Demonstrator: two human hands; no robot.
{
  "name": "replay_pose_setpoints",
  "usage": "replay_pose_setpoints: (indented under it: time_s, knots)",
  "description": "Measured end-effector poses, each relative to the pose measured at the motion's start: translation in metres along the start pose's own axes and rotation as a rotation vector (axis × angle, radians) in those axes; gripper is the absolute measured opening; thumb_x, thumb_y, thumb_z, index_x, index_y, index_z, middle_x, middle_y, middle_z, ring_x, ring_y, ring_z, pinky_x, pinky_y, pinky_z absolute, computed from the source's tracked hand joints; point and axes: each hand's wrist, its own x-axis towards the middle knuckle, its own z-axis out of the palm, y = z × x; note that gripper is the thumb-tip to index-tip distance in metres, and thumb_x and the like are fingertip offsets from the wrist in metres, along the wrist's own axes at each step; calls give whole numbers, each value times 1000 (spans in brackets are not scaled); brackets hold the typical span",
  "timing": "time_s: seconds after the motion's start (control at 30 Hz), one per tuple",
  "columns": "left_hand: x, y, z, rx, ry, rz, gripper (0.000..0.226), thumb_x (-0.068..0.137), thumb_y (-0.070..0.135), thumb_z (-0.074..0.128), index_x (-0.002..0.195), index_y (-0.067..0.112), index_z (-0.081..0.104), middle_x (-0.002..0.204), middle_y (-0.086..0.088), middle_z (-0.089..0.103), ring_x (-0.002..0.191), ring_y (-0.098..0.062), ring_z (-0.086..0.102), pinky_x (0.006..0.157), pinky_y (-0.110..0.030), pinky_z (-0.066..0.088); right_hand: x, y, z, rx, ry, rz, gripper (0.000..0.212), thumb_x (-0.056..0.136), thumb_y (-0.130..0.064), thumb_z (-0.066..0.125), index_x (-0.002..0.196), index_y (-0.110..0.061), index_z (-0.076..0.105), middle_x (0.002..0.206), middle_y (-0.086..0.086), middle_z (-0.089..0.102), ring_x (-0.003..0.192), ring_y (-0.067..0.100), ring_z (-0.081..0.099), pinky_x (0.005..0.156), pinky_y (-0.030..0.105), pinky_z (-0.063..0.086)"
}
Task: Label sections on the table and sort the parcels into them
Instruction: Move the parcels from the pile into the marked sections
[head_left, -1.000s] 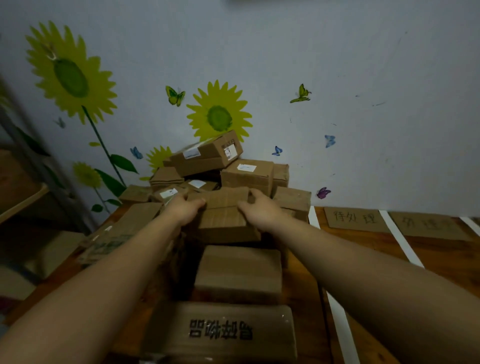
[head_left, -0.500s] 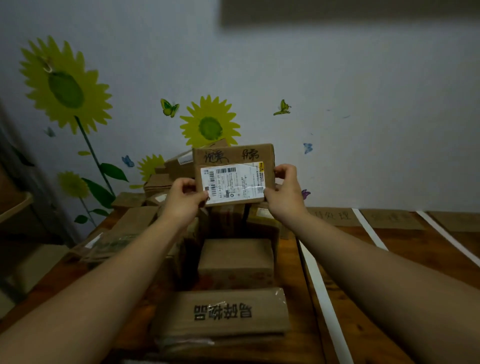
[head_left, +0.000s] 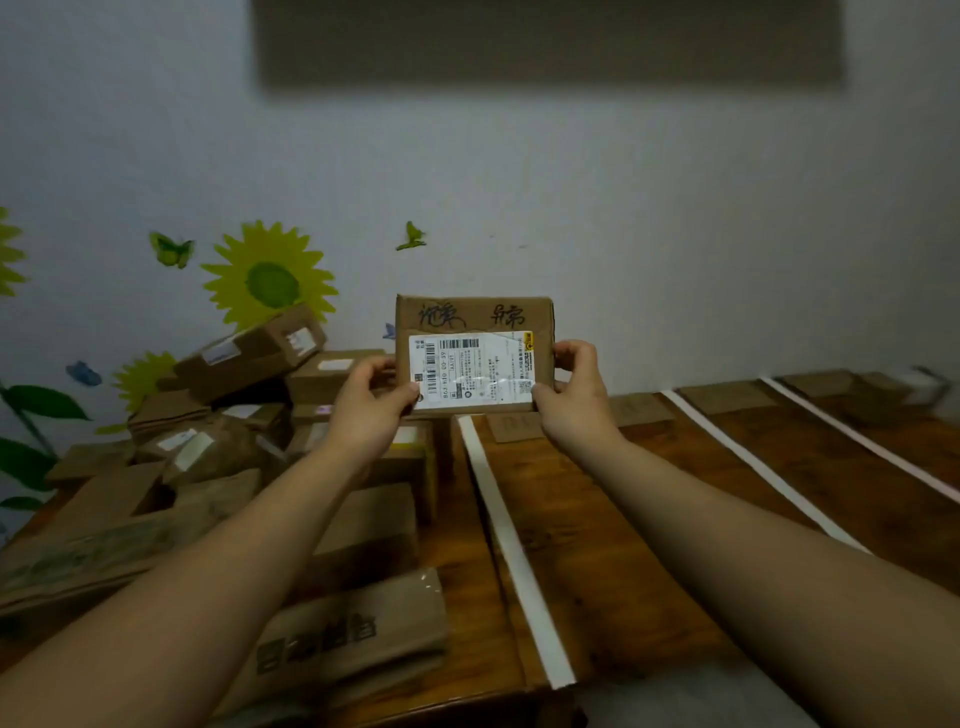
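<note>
Nearest, at the front edge of a wooden table, lies a flat brown packet with dark printed characters. Beside it, a white tape strip runs away from the viewer, and two more strips cross the table farther right. Two bare forearms reach forward. The left hand and right hand each pinch one short end of a brown cardboard parcel, thumbs in front and fingers behind. It is held upright in the air above the far end of the nearest strip, with its long axis level from left to right and its broad face towards the viewer. A white shipping label with barcodes covers the lower part of that face, and black handwriting runs above it. Behind, on the left, sits a heap of parcels. Cardboard signs lie by the wall, their writing probably too blurred to read.
</note>
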Motion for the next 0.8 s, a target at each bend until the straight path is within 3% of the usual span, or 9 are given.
replay_pose_setpoints:
  time_s: [0.1, 0.2, 0.4, 0.53, 0.6, 0.67, 0.73, 0.8]
  knots:
    - [-6, 10, 65, 60, -126, -5, 45, 91, 9, 59, 133, 14, 45, 105, 2, 62, 90, -11, 61, 76, -27, 50, 2, 18, -69, -22, 73, 28, 39, 92, -5, 58, 117, -28, 37, 113, -12, 50, 82, 1, 58, 61, 16, 51]
    - [-25, 19, 147, 156, -264, -11, 39, 94, 18, 54, 133, 16, 49, 119, -3, 62, 101, -17, 61, 92, -38, 51, 0, 42, -151, -70, 144, 75, 40, 92, -6, 58, 123, -24, 39, 108, -13, 49, 77, -4, 52, 53, 5, 43]
    - [-68, 38, 334, 144, -468, 1, 35, 95, 15, 52, 129, 11, 53, 118, -4, 63, 93, -16, 63, 78, -29, 53, -5, 97, -325, -177, 297, 204, 47, 92, -9, 58, 132, -23, 38, 128, -2, 54, 114, 18, 56, 93, 31, 50]
    - [-93, 46, 436, 128, -587, -30, 35, 95, 14, 52, 129, 13, 53, 118, -3, 63, 84, -9, 61, 63, -18, 48, -13, 128, -419, -216, 390, 239, 47, 93, -10, 57, 133, -24, 37, 133, 2, 54, 112, 16, 56, 80, 25, 53]
    - [-101, 49, 476, 150, -635, -31, 41, 94, 16, 54, 134, 13, 48, 124, -3, 60, 91, -12, 61, 70, -21, 51, -14, 141, -457, -236, 406, 274, 51, 92, -11, 59, 136, -24, 36, 133, 2, 53, 115, 17, 56, 71, 18, 49]
    - [-105, 52, 512, 168, -673, -36, 51, 93, 17, 56, 142, 16, 39, 132, -4, 55, 106, -19, 59, 84, -31, 52, -12, 155, -490, -243, 426, 296, 54, 91, -14, 62, 136, -25, 35, 131, 1, 54, 116, 19, 56, 80, 26, 52]
    - [-108, 53, 544, 154, -710, -27, 55, 93, 13, 55, 144, 17, 35, 133, -2, 53, 105, -18, 58, 82, -29, 50, -7, 167, -516, -259, 446, 308, 55, 90, -17, 63, 136, -26, 35, 127, -2, 55, 112, 16, 56, 89, 32, 51]
    - [-107, 53, 574, 144, -746, -22, 57, 93, 11, 55, 144, 18, 32, 131, -1, 55, 100, -16, 58, 77, -25, 48, 0, 181, -538, -245, 456, 322, 56, 90, -18, 63, 137, -26, 34, 121, -5, 54, 105, 12, 54, 83, 27, 48]
